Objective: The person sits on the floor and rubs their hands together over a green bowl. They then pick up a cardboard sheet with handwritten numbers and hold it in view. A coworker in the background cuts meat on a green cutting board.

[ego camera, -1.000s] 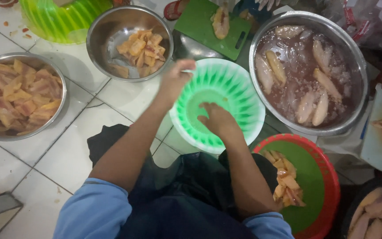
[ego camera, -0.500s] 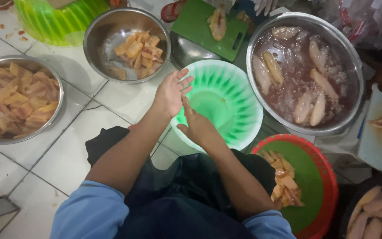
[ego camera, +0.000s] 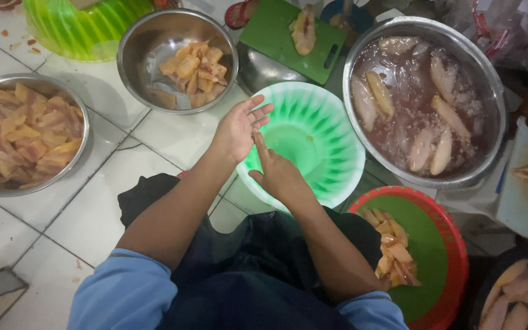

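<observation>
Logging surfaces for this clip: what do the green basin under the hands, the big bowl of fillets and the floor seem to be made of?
Green basin: likely plastic, translucent, with moulded ribs and a soft sheen.
Big bowl: looks like stainless steel, with a bright reflective rim.
Floor: apparently glazed white tile, glossy, with dark grout lines.

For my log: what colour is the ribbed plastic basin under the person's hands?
Light green, almost mint, ribbed plastic basin, seen best in the head view.

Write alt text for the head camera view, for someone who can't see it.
A person's left hand and right hand touch over an empty ribbed green plastic bowl on a white tiled floor, among round steel bowls of cut raw meat.
</observation>
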